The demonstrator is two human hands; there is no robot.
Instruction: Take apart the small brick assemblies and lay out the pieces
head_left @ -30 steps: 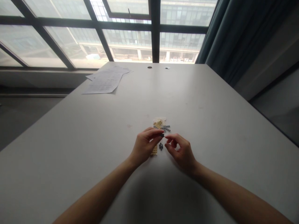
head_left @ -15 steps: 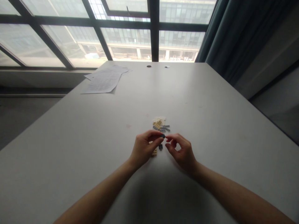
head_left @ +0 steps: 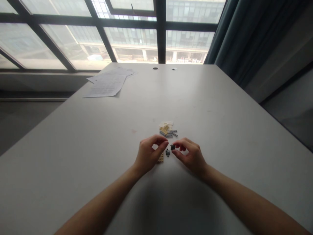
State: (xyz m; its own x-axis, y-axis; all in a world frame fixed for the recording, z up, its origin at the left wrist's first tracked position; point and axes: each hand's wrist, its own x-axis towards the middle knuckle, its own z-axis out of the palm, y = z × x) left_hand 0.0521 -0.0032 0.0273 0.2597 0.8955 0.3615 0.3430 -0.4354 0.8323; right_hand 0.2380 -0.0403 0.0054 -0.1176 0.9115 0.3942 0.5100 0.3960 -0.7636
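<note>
Between the thumb and fingers of my right hand (head_left: 192, 153) is a small dark building-block piece (head_left: 172, 147), held just above the table. My left hand (head_left: 150, 150) is closed in a pinch, thumb and forefinger tips nearly together; anything between them is hidden or too small to name. A second dark piece with a greyish top (head_left: 167, 152) lies on the table between the hands. Under the left palm a tan studded block piece (head_left: 160, 158) shows in part. Beyond the fingertips lies a small pile of cream, yellow and grey building pieces (head_left: 166, 129).
The white table (head_left: 215, 107) stretches away to large windows (head_left: 137, 42). Printed papers (head_left: 107, 85) lie at its far left edge. Two round cable holes sit near the far edge, and a dark curtain (head_left: 234, 42) hangs at the right.
The dark piece has passed from my left fingertips into my right hand. My hands have drawn slightly apart, and the piece on the table shows more fully.
</note>
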